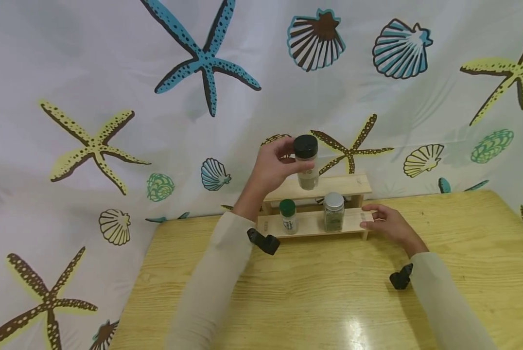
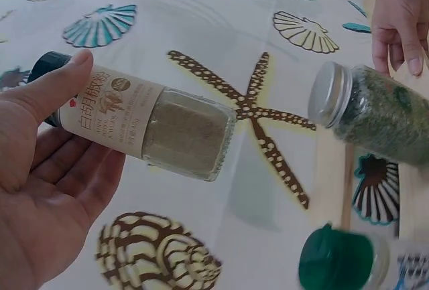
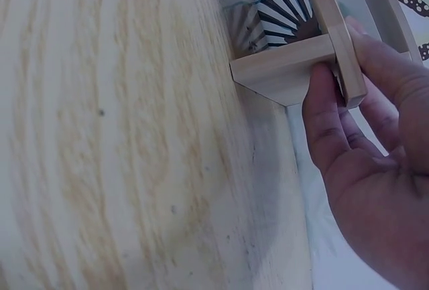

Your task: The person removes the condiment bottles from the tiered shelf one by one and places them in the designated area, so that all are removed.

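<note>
My left hand (image 1: 275, 166) holds a black-capped spice jar (image 1: 307, 181) upright in the air, just over the upper step of a small wooden rack (image 1: 346, 184). In the left wrist view this pepper jar (image 2: 191, 132) has a cream label and pale powder inside, with the thumb across its neck. At the rack's right end my right hand (image 1: 388, 224) pinches the lower shelf board (image 3: 345, 69) between thumb and fingers. On that lower shelf stand a green-capped jar (image 1: 288, 221) at the left and a silver-lidded jar of dried green herbs (image 1: 334, 218) towards the right.
The rack stands at the back of a light wooden table (image 1: 314, 287). Close behind it hangs a white curtain (image 1: 156, 58) printed with starfish and shells. Black camera mounts (image 1: 265, 241) sit on both wrists.
</note>
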`<action>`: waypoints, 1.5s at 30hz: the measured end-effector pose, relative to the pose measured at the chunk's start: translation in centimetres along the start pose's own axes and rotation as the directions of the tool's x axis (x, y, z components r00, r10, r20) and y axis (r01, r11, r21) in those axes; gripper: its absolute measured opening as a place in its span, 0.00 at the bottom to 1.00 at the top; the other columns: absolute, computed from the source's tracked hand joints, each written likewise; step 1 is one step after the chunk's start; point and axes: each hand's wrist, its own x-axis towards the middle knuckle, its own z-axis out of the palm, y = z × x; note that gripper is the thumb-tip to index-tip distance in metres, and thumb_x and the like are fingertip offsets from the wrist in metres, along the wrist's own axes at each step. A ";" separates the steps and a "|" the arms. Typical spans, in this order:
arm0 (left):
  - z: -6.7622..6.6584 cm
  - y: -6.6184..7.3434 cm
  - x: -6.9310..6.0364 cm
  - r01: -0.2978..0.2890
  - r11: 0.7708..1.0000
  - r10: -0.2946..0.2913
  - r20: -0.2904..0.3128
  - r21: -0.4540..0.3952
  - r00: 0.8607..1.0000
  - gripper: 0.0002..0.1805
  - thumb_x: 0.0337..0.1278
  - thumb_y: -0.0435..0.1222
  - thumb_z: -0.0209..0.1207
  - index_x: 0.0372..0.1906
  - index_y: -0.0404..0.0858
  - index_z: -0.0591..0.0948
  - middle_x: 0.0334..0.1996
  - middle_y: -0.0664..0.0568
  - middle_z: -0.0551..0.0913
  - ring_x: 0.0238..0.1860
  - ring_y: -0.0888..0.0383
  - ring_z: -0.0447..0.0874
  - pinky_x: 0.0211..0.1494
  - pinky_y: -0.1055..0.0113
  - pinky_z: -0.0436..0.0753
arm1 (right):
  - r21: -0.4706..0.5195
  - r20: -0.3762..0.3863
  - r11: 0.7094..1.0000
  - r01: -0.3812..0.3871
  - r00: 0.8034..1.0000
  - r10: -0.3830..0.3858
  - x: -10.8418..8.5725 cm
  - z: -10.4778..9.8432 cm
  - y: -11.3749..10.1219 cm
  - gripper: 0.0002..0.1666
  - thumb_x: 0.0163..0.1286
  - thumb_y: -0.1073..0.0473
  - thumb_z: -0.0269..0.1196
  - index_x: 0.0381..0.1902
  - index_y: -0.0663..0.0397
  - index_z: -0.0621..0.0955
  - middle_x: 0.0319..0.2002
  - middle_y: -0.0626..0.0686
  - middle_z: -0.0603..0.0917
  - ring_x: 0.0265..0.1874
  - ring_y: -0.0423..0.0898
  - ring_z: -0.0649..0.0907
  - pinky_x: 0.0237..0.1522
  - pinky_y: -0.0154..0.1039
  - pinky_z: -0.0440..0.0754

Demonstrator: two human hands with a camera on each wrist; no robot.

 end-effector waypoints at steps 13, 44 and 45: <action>-6.7 -2.3 -8.1 0.008 0.998 -0.008 0.002 0.059 1.000 0.25 0.43 0.32 0.71 0.52 0.37 0.79 0.46 0.47 0.82 0.49 0.57 0.82 0.57 0.64 0.82 | -0.017 0.002 1.000 -0.015 1.000 0.015 -0.2 0.5 0.3 0.36 0.65 0.48 0.64 0.67 0.55 0.67 0.57 0.63 0.70 0.52 0.53 0.71 0.42 0.39 0.77; -15.2 -13.2 -20.2 0.188 0.981 -0.196 -0.248 -0.057 0.949 0.24 0.44 0.27 0.70 0.51 0.30 0.77 0.42 0.68 0.83 0.48 0.72 0.81 0.51 0.79 0.81 | -0.021 0.015 1.000 -0.022 1.000 0.022 -0.3 0.2 -0.1 0.39 0.65 0.46 0.63 0.68 0.55 0.65 0.62 0.64 0.65 0.57 0.56 0.68 0.48 0.45 0.77; -15.2 -13.7 -20.3 0.201 0.977 -0.211 -0.241 -0.065 0.947 0.24 0.45 0.28 0.69 0.51 0.31 0.77 0.42 0.68 0.83 0.47 0.72 0.81 0.51 0.79 0.81 | -0.020 0.016 1.000 -0.021 1.000 0.021 -0.3 0.3 -0.1 0.38 0.65 0.46 0.63 0.68 0.55 0.65 0.62 0.64 0.65 0.57 0.56 0.68 0.48 0.45 0.77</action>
